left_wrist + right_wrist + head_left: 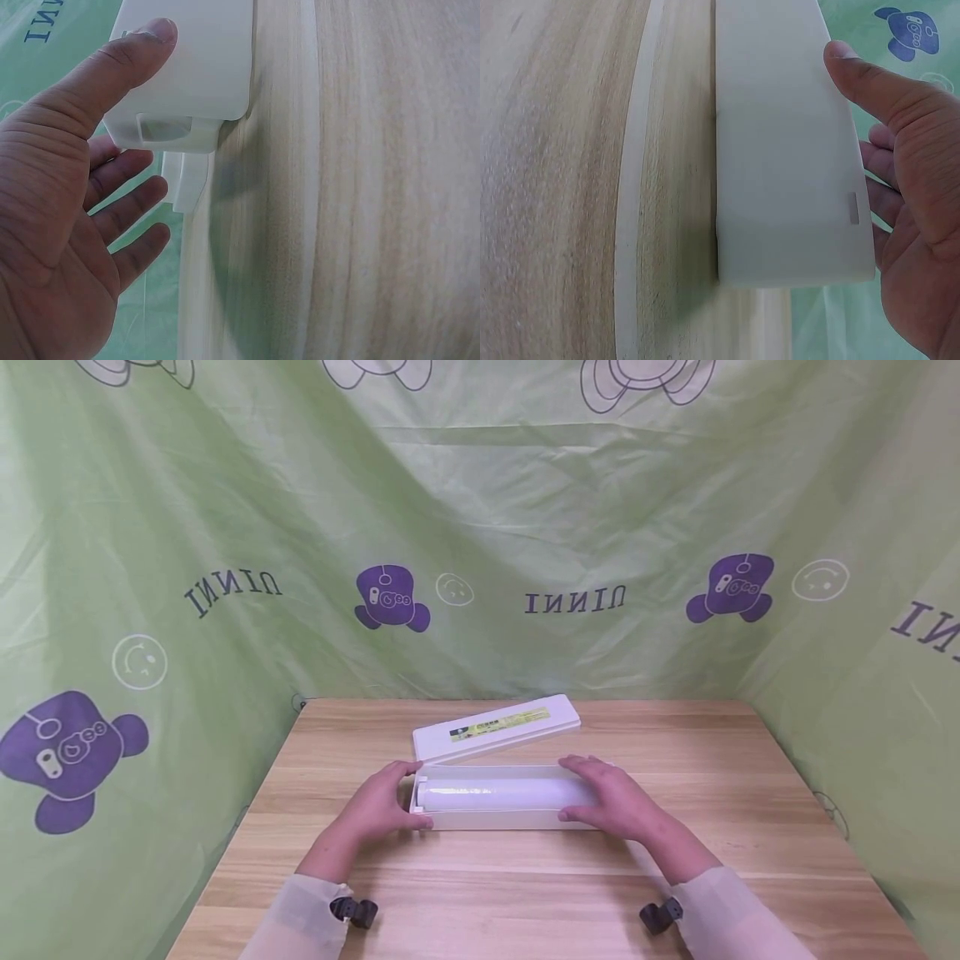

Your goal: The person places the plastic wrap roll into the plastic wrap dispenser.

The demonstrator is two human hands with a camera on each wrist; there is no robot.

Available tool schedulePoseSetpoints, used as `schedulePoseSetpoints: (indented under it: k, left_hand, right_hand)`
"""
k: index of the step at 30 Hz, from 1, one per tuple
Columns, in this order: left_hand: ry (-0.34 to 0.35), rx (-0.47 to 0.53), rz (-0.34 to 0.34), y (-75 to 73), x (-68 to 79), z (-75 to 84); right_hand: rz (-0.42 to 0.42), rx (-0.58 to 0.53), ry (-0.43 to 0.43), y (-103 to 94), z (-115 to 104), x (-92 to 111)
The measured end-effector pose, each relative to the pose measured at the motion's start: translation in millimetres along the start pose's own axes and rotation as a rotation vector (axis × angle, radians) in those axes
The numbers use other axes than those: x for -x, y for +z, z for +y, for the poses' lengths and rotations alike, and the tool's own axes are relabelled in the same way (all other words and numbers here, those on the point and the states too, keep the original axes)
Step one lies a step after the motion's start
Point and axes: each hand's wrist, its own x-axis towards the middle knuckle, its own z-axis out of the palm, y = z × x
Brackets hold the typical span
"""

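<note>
A long white cling film box (495, 820) lies lidless on the table, a roll of clear film (510, 793) inside it. At its left end my left hand (378, 806) grips the box, thumb on the front wall and index finger at the back corner; the left wrist view shows the other fingers loosely bent off the end. Toward the right end my right hand (611, 797) spans the box, thumb at the front wall (780, 150) and fingers behind, partly hidden. Behind the box lies its white lid (498, 727), slanted, with a yellow-green label.
The wooden table (465, 893) runs back to a green curtain (480, 510) printed with purple figures, which hangs on three sides. The lid's near left corner lies close to the box's back edge. Dark wrist cameras (356, 912) are worn on both sleeves.
</note>
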Motion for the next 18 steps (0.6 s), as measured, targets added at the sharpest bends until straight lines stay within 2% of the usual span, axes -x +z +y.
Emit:
schedulePoseSetpoints:
  k: [18]
  left_hand:
    - [-0.002, 0.003, 0.001, 0.3, -0.1, -0.9]
  right_hand:
    - [0.042, -0.026, 0.050, -3.5, 10.0, 10.1]
